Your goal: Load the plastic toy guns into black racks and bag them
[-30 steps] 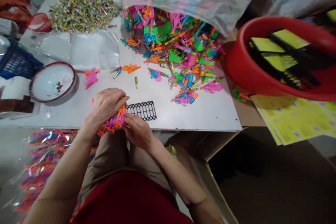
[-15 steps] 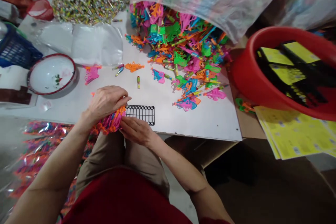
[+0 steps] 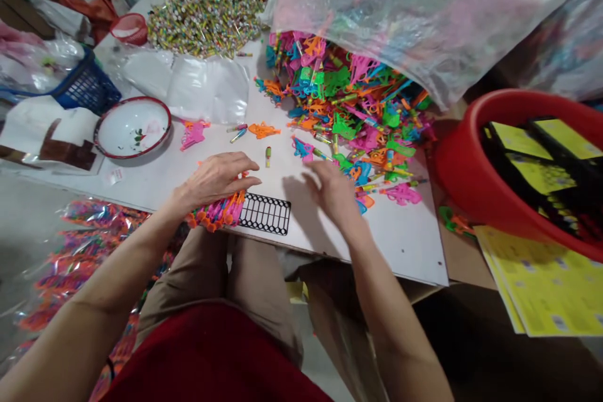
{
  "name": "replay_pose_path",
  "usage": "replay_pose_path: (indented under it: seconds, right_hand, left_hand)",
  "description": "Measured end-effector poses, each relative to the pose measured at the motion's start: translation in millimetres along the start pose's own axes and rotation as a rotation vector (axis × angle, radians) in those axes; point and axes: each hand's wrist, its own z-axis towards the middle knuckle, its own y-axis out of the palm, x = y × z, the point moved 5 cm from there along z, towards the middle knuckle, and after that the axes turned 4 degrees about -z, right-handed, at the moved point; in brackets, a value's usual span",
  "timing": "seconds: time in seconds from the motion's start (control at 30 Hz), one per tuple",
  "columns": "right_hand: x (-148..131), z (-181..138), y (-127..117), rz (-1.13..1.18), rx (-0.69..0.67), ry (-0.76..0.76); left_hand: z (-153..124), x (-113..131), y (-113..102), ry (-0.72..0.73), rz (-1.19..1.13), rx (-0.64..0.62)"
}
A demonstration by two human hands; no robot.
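Observation:
My left hand (image 3: 219, 177) lies over a packed row of pink and orange plastic toy guns (image 3: 217, 212), its fingers stretched out and the thumb apart. These toys cover the left part of a black plastic grid rack (image 3: 266, 213) at the table's front edge; the right part of the rack shows bare slots. My right hand (image 3: 333, 193) is above the table to the right of the rack, fingers curved and apart, with nothing visible in it. Close to it lies the near edge of a heap of colourful toy guns (image 3: 346, 125), many with small candy tubes.
A clear plastic bag (image 3: 400, 6) hangs over the heap. Left of it are clear bags (image 3: 207, 91), a red-rimmed bowl (image 3: 134, 129) and a pile of small tubes (image 3: 202, 16). A red tub (image 3: 452, 157) stands right, above yellow sheets (image 3: 541, 289). Filled packs (image 3: 89, 264) lie low left.
My right hand has left the row of toy guns and moved right, towards the heap. My left hand stays over the row. The whole view has shifted a little.

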Motion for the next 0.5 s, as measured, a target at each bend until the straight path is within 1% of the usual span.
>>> replay_pose_path:
  seconds: [0.03,0.07,0.13,0.17,0.2,0.23,0.27,0.33,0.37,0.4,0.43,0.5]
  right_hand:
    - [22.4,14.5,-3.2,-0.117,-0.040,0.138]
    - [40.9,27.2,-4.0,-0.215,-0.092,0.246]
    - [64.8,45.8,1.5,-0.352,-0.208,0.363]
    - [70.9,51.3,6.4,-0.394,-0.255,0.383]
    - [74.1,54.5,11.7,-0.425,-0.287,0.390]
    - [75.4,55.7,16.3,-0.447,-0.303,0.392]
    - [75.7,55.7,19.9,-0.462,-0.306,0.392]
    - [74.9,54.3,23.6,-0.475,-0.291,0.387]
    - [74.9,53.6,23.5,-0.474,-0.282,0.388]
    - [75.3,53.1,22.3,-0.466,-0.278,0.396]
    - [76.0,52.5,20.0,-0.453,-0.274,0.410]
    - [77.0,49.6,11.8,-0.415,-0.253,0.456]
  left_hand:
    - [0.4,-0.1,-7.3,-0.015,-0.050,0.040]
    - [-0.3,-0.3,-16.8,-0.038,-0.081,0.094]
    - [-6.3,1.8,-39.5,-0.087,-0.079,0.201]
    - [-11.3,5.2,-49.9,-0.094,-0.059,0.219]
    - [-17.2,10.6,-57.7,-0.084,-0.044,0.192]
    - [-23.7,17.5,-62.2,-0.061,-0.037,0.124]
    - [-30.9,25.3,-63.2,-0.030,-0.035,0.025]
    - [-46.7,40.7,-56.9,0.031,-0.022,-0.183]
    - [-54.2,46.6,-51.0,0.051,0.000,-0.256]
    - [-60.9,50.6,-44.4,0.063,0.033,-0.297]
    - [-66.3,52.7,-37.4,0.066,0.071,-0.306]
    - [-74.4,52.0,-23.7,0.059,0.129,-0.253]
